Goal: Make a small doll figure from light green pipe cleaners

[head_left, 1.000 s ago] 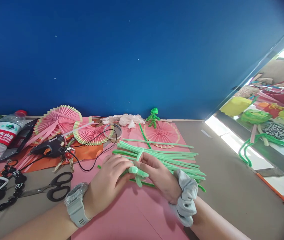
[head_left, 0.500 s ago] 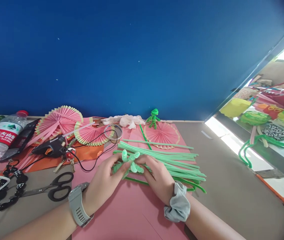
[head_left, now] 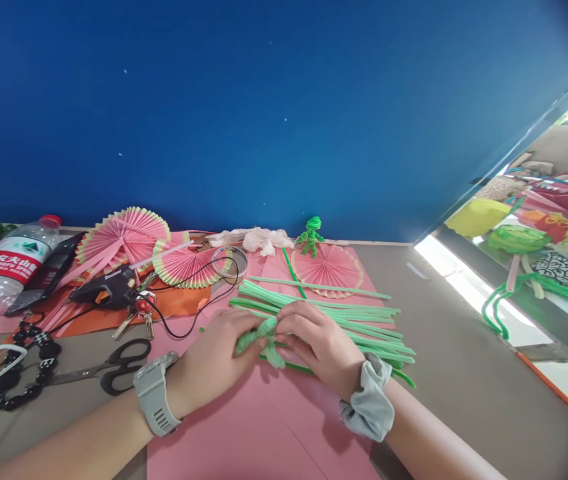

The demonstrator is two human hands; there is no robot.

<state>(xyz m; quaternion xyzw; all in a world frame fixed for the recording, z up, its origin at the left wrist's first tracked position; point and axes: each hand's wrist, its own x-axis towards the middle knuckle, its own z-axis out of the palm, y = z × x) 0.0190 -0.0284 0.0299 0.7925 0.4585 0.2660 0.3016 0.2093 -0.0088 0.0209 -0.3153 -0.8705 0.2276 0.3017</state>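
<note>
Between my two hands is a small pale-green figure of twisted pipe cleaners (head_left: pixel 275 356), partly covered by my fingers. My left hand (head_left: pixel 224 347), with a grey watch at the wrist, is closed round its left part. The fingers of my right hand (head_left: pixel 317 343) pinch its right side; a grey scrunchie circles that wrist. Just behind lies a bundle of light-green pipe cleaners (head_left: pixel 364 313) on pink paper (head_left: pixel 259 427). A finished-looking green pipe-cleaner figure (head_left: pixel 313 236) stands at the back by the blue wall.
Pink folded-paper fans (head_left: pixel 124 237) lie at the back. On the left are a water bottle (head_left: pixel 11 260), a black glue gun (head_left: pixel 107 288), keys (head_left: pixel 147 313), scissors (head_left: pixel 119 367) and a black bead string (head_left: pixel 39 367). A tape roll (head_left: pixel 229 262) rests mid-back.
The green figure has turned in my hands; its upright prongs no longer show and one part points down. My right fingers have moved over its top. The view has shifted slightly.
</note>
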